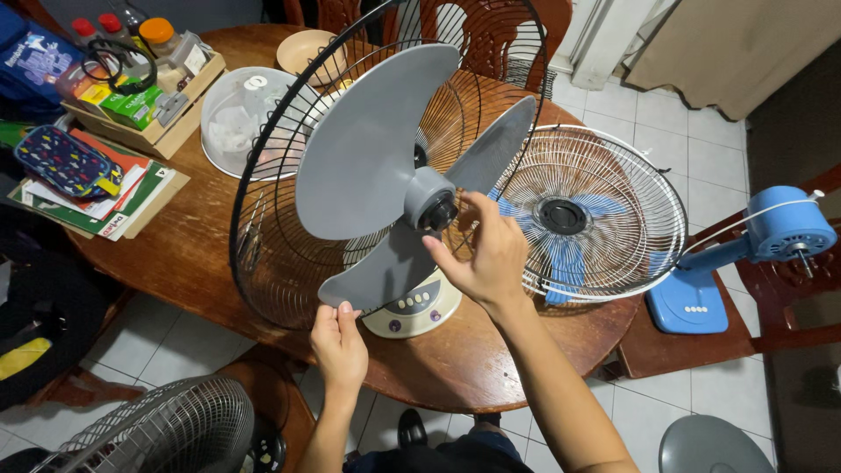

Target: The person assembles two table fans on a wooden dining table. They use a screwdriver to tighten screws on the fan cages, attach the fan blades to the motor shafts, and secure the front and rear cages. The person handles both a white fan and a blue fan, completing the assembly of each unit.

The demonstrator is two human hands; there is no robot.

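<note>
Centre of the frame: a grey fan blade (377,166) with three vanes, mounted in front of a black wire guard (263,219) on a desk fan whose cream base (419,311) stands on a round wooden table (184,254). The right hand (477,254) is at the blade's grey hub (429,200), fingers curled with the tips around the black cap (440,213) at its middle. The left hand (340,342), lower centre, pinches the edge of the lowest vane between thumb and fingers. Just right of the hub, a white wire guard (604,175) lies against the table edge, with blue blades (561,258) showing through it. At the right edge, a blue fan body (771,232) rests on a wooden chair (683,350). Upper left: a clear domed cover (236,114), a beige bowl (302,48), a tray of bottles and boxes (140,88), and a patterned pouch (66,158) on stacked books (123,201). Lower left: another wire guard (175,429).
</note>
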